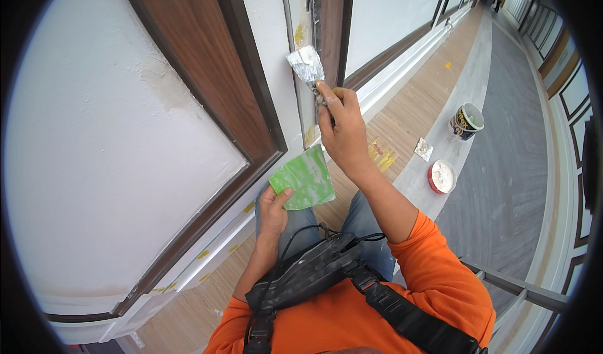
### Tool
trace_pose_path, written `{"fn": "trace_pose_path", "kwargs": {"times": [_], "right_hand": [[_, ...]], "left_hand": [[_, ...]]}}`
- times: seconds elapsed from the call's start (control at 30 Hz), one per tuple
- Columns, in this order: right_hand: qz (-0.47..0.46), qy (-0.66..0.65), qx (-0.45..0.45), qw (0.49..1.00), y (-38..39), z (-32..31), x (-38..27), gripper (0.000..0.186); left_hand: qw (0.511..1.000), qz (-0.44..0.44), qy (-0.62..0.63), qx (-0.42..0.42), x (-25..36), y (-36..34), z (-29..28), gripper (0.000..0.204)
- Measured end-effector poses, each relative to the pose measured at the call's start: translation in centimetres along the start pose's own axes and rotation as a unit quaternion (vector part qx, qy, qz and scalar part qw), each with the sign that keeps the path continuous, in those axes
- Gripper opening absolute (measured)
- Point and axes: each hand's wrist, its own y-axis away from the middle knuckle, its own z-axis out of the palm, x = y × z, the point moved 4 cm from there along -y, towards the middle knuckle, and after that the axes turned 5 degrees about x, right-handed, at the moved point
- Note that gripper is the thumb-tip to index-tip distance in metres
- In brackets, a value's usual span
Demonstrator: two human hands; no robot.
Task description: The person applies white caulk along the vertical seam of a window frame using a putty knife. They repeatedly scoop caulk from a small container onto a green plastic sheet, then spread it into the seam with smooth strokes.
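Observation:
My right hand (pixel 343 126) grips a putty knife (pixel 306 65), its blade coated with white filler and held up at the narrow white strip of wall (pixel 269 27) beside the door frame. Whether the blade touches the wall I cannot tell. Lower and to the left, my left hand (pixel 274 209) pinches a flat green spreader (pixel 305 181) by its edge. White smears cover much of the green face. A brown wood panel with dark trim (pixel 201 46) rises to the left of both hands.
On the floor at the right stand a red tub of white filler (pixel 441 177) and a dark bucket (pixel 467 121). A small smeared square plate (pixel 424 149) lies near them. Yellow tape pieces (pixel 383 156) stick to the wood-look floor. Metal rails (pixel 521 288) cross at lower right.

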Motion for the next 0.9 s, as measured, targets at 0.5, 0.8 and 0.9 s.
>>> {"fn": "trace_pose_path", "kwargs": {"times": [0.5,0.8,0.9], "right_hand": [[0.131,-0.002,-0.119,0.984,8.0,-2.8,6.1,0.045],[0.587,0.025,0.121,0.800,26.7,-20.7,24.9,0.039],[0.620,0.168,0.113,0.758,34.0,-25.5,29.7,0.039]], "left_hand": [[0.997,-0.031,-0.008,0.067,-0.6,-0.8,-1.3,0.032],[0.997,-0.047,-0.037,0.047,-0.3,-1.3,-1.8,0.045],[0.996,-0.043,-0.065,0.038,0.0,-1.0,-2.7,0.047]]}}
